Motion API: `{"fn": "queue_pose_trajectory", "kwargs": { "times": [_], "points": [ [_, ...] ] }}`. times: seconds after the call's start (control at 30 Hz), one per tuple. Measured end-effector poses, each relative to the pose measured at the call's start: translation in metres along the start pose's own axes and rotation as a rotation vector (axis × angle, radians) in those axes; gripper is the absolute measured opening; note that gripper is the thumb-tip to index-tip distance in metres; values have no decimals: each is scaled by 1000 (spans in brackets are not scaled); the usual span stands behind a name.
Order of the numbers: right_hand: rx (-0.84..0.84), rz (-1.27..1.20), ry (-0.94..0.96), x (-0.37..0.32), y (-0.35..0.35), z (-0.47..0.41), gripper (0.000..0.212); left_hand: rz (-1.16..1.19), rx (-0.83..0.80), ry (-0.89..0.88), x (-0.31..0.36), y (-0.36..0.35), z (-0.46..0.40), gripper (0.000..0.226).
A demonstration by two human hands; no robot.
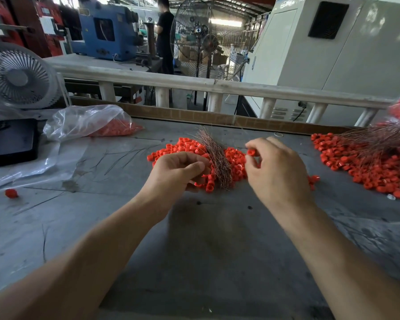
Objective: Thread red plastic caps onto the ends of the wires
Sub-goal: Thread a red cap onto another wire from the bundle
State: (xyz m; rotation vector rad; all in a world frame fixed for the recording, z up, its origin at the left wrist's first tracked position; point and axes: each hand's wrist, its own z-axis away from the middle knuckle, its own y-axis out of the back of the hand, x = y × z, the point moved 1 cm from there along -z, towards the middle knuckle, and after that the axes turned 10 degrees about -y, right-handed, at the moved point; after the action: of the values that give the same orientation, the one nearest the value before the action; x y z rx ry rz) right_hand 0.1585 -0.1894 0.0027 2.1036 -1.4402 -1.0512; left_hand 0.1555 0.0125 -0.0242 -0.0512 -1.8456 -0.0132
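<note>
A heap of small red plastic caps lies in the middle of the grey table. Across it lies a bundle of thin copper-coloured wires, fanned out at the far end. My left hand rests at the left of the heap, fingers curled against the lower part of the bundle; what it pinches is hidden. My right hand hovers at the right of the heap and pinches a single red cap between thumb and forefinger.
A second heap of red caps with wires fills the right side. A clear bag of red caps lies at the back left beside a black case and a white fan. One loose cap and stray wires lie left.
</note>
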Motion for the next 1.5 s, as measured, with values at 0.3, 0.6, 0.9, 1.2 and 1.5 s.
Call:
{"fn": "queue_pose_trajectory", "kwargs": {
  "times": [0.3, 0.6, 0.9, 1.2, 1.5],
  "points": [
    [-163, 334, -302, 56, -1, -14, 15, -538, 93, -148, -14, 12, -8, 17],
    [-286, 473, -342, 68, -12, -16, 15, -630, 100, -146, -15, 17, -9, 13],
    [-304, 535, -386, 72, -8, -18, 17, -692, 89, -171, -19, 20, -12, 13],
    [-326, -93, -116, 34, -19, -4, 11, -750, 60, -226, -21, 20, -12, 14],
    [-252, -247, -192, 20, -46, 2, 12, -733, -51, -300, -20, 8, -8, 7]
  ]
}}
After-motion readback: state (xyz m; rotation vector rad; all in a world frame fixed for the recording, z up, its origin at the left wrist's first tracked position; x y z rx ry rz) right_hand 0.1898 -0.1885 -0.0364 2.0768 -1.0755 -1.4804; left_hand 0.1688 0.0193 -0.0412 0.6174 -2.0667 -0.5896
